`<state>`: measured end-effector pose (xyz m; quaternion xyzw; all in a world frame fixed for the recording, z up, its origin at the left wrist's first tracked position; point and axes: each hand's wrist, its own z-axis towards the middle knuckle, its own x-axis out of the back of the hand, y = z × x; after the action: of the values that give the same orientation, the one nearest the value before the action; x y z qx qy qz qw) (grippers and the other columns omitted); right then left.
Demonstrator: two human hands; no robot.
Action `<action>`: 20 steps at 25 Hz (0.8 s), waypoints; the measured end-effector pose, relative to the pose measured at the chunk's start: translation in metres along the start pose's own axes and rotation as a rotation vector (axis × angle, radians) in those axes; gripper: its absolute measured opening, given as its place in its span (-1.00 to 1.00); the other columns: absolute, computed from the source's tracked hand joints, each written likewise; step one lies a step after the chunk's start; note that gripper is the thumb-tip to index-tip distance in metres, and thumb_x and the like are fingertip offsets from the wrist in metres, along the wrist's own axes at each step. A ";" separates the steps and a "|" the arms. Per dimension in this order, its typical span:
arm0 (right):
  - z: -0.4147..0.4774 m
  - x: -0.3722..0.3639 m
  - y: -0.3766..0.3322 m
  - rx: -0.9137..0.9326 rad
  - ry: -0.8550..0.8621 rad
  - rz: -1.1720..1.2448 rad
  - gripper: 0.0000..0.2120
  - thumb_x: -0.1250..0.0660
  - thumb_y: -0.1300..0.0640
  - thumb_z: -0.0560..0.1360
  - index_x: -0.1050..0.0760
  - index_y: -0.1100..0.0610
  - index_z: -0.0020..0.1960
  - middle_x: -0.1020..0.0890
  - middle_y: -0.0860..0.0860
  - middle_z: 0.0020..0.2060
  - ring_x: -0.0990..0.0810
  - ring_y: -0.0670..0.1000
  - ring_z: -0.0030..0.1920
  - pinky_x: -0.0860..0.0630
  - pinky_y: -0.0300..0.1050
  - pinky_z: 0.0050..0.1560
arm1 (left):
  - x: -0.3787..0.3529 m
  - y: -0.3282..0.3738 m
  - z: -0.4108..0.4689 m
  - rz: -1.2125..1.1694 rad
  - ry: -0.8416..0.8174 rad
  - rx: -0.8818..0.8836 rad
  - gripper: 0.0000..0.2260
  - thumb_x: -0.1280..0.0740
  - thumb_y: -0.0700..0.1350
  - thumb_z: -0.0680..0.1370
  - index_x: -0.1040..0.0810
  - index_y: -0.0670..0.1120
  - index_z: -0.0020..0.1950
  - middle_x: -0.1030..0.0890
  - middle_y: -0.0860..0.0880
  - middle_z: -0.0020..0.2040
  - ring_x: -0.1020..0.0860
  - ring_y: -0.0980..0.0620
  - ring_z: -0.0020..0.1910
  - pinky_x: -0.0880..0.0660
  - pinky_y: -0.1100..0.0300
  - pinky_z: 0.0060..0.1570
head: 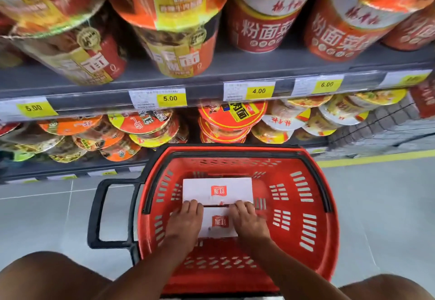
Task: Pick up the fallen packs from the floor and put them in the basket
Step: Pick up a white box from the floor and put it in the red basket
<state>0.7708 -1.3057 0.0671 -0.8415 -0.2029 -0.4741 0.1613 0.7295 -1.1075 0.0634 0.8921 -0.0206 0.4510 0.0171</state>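
A red plastic basket (313, 196) with a black rim stands on the floor in front of me. Inside it lie two white packs with red logos. The far pack (217, 190) lies flat on the basket's bottom. The near pack (220, 223) sits just in front of it, held between both hands. My left hand (186, 222) grips its left end, and my right hand (247, 220) grips its right end. The fingertips of both hands reach the seam between the two packs.
The basket's black pull handle (101, 215) sticks out to the left. Shelves of instant noodle bowls (150, 125) with yellow price tags (170, 98) rise right behind the basket. Grey tiled floor (386, 205) lies on both sides. My knees show at the bottom corners.
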 end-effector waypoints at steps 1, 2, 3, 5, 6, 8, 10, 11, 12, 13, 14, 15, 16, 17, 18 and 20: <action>0.003 -0.005 0.000 -0.006 0.021 0.003 -0.38 -0.69 0.03 0.04 -0.57 0.01 0.05 -0.58 -0.03 -0.07 -0.61 0.02 -0.09 -0.51 -0.09 -0.50 | -0.002 0.001 0.001 -0.015 -0.012 0.000 -0.33 -0.60 -0.22 0.12 -0.53 -0.11 0.21 -0.55 -0.10 0.05 -0.52 -0.11 0.04 -0.57 0.02 -0.11; 0.004 -0.006 -0.001 -0.016 0.015 0.001 -0.39 -0.69 0.04 0.07 -0.57 0.01 0.07 -0.58 -0.02 -0.05 -0.60 0.02 -0.07 -0.52 -0.08 -0.47 | -0.002 0.001 0.001 -0.020 -0.027 0.003 -0.37 -0.57 -0.21 0.19 -0.51 -0.10 0.24 -0.54 -0.10 0.10 -0.50 -0.11 0.09 -0.56 0.02 -0.05; 0.005 -0.006 -0.002 -0.025 -0.009 -0.005 -0.38 -0.67 0.04 0.14 -0.55 0.01 0.15 -0.57 -0.01 0.02 -0.59 0.04 -0.01 -0.55 -0.04 -0.39 | 0.001 0.001 0.001 -0.021 -0.021 0.011 -0.40 -0.53 -0.21 0.28 -0.47 -0.09 0.30 -0.52 -0.10 0.16 -0.48 -0.11 0.15 -0.54 0.01 0.03; 0.001 0.004 -0.003 -0.038 -0.072 0.019 -0.35 -0.54 0.07 0.37 -0.36 0.03 0.39 -0.45 0.03 0.27 -0.49 0.09 0.24 -0.56 0.11 -0.04 | 0.011 0.001 -0.004 -0.022 -0.009 0.029 -0.44 -0.41 -0.21 0.44 -0.36 -0.07 0.42 -0.44 -0.09 0.31 -0.40 -0.11 0.30 -0.45 0.01 0.20; -0.003 0.012 -0.003 -0.026 -0.119 0.036 -0.32 -0.47 0.07 0.45 -0.23 0.03 0.47 -0.35 0.04 0.39 -0.39 0.11 0.36 -0.52 0.15 0.12 | 0.020 -0.001 -0.009 -0.008 -0.012 0.043 -0.43 -0.36 -0.21 0.47 -0.30 -0.07 0.46 -0.39 -0.08 0.37 -0.35 -0.10 0.36 -0.41 0.01 0.26; -0.012 0.036 -0.002 -0.038 -0.132 0.078 -0.27 -0.44 -0.02 0.50 -0.12 0.02 0.52 -0.23 0.03 0.47 -0.26 0.11 0.46 -0.45 0.17 0.27 | 0.043 -0.006 -0.022 0.030 -0.015 0.047 -0.37 -0.35 -0.19 0.48 -0.21 -0.07 0.53 -0.32 -0.07 0.44 -0.29 -0.11 0.42 -0.35 -0.01 0.32; -0.024 0.075 -0.005 -0.045 -0.118 0.082 -0.25 -0.43 -0.11 0.51 -0.10 0.02 0.53 -0.21 0.03 0.49 -0.23 0.11 0.47 -0.44 0.18 0.29 | 0.076 -0.009 -0.041 0.053 -0.025 0.043 -0.32 -0.37 -0.12 0.49 -0.17 -0.08 0.56 -0.30 -0.09 0.46 -0.27 -0.13 0.43 -0.33 -0.05 0.34; -0.035 0.096 -0.007 -0.049 -0.115 0.079 -0.24 -0.42 -0.14 0.51 -0.08 0.02 0.54 -0.21 0.04 0.49 -0.23 0.11 0.46 -0.45 0.19 0.29 | 0.094 -0.010 -0.056 0.058 -0.016 0.038 -0.32 -0.37 -0.10 0.50 -0.16 -0.08 0.57 -0.31 -0.09 0.46 -0.28 -0.14 0.43 -0.33 -0.07 0.35; -0.047 0.119 -0.010 -0.051 -0.112 0.079 -0.23 -0.42 -0.15 0.51 -0.08 0.02 0.54 -0.21 0.04 0.49 -0.23 0.11 0.46 -0.46 0.19 0.28 | 0.113 -0.010 -0.071 0.054 -0.009 0.032 -0.31 -0.38 -0.08 0.50 -0.17 -0.08 0.57 -0.33 -0.10 0.45 -0.30 -0.15 0.42 -0.33 -0.08 0.35; -0.060 0.141 -0.012 -0.054 -0.103 0.082 -0.22 -0.43 -0.16 0.50 -0.08 0.02 0.53 -0.22 0.03 0.48 -0.23 0.11 0.45 -0.47 0.18 0.26 | 0.134 -0.010 -0.088 0.043 -0.010 0.032 -0.31 -0.41 -0.06 0.49 -0.20 -0.08 0.56 -0.36 -0.10 0.42 -0.33 -0.15 0.40 -0.35 -0.09 0.34; -0.072 0.165 -0.014 -0.058 -0.090 0.086 -0.22 -0.43 -0.18 0.49 -0.10 0.02 0.53 -0.23 0.03 0.48 -0.24 0.10 0.44 -0.48 0.18 0.24 | 0.154 -0.010 -0.104 0.020 -0.012 0.035 -0.30 -0.46 -0.04 0.44 -0.28 -0.07 0.54 -0.42 -0.10 0.38 -0.38 -0.14 0.36 -0.41 -0.08 0.30; -0.082 0.186 -0.016 -0.063 -0.081 0.088 -0.21 -0.45 -0.20 0.47 -0.11 0.01 0.52 -0.24 0.03 0.47 -0.25 0.10 0.44 -0.48 0.18 0.23 | 0.173 -0.011 -0.117 0.007 -0.004 0.033 -0.28 -0.51 -0.01 0.37 -0.37 -0.07 0.50 -0.49 -0.08 0.33 -0.44 -0.13 0.31 -0.47 -0.06 0.23; -0.093 0.208 -0.018 -0.069 -0.069 0.088 -0.19 -0.46 -0.21 0.46 -0.11 0.01 0.51 -0.24 0.03 0.47 -0.25 0.11 0.44 -0.48 0.18 0.23 | 0.195 -0.012 -0.132 0.002 0.009 0.026 -0.27 -0.55 0.00 0.31 -0.43 -0.07 0.46 -0.53 -0.06 0.28 -0.47 -0.11 0.27 -0.52 -0.03 0.17; -0.107 0.235 -0.021 -0.073 -0.058 0.091 -0.17 -0.48 -0.21 0.44 -0.11 0.00 0.51 -0.25 0.03 0.47 -0.26 0.11 0.44 -0.48 0.18 0.24 | 0.220 -0.015 -0.149 -0.014 0.010 0.019 -0.25 -0.55 0.01 0.29 -0.44 -0.07 0.45 -0.53 -0.05 0.28 -0.47 -0.10 0.26 -0.52 -0.02 0.17; -0.122 0.263 -0.025 -0.080 -0.053 0.105 -0.15 -0.50 -0.20 0.42 -0.11 0.00 0.51 -0.25 0.03 0.48 -0.26 0.11 0.44 -0.48 0.19 0.26 | 0.244 -0.017 -0.165 -0.036 0.040 0.013 -0.25 -0.53 0.02 0.32 -0.39 -0.07 0.47 -0.49 -0.06 0.33 -0.43 -0.10 0.30 -0.48 -0.02 0.22; -0.153 0.317 -0.033 -0.095 -0.039 0.141 -0.13 -0.53 -0.20 0.38 -0.12 -0.01 0.50 -0.26 0.02 0.46 -0.29 0.12 0.43 -0.48 0.21 0.28 | 0.296 -0.021 -0.198 -0.038 0.060 0.000 -0.26 -0.47 0.05 0.42 -0.25 -0.07 0.52 -0.35 -0.08 0.46 -0.32 -0.12 0.41 -0.36 -0.04 0.33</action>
<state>0.7914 -1.2883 0.4198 -0.8695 -0.1237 -0.4540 0.1502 0.7470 -1.0835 0.4189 0.8784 -0.0034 0.4772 0.0263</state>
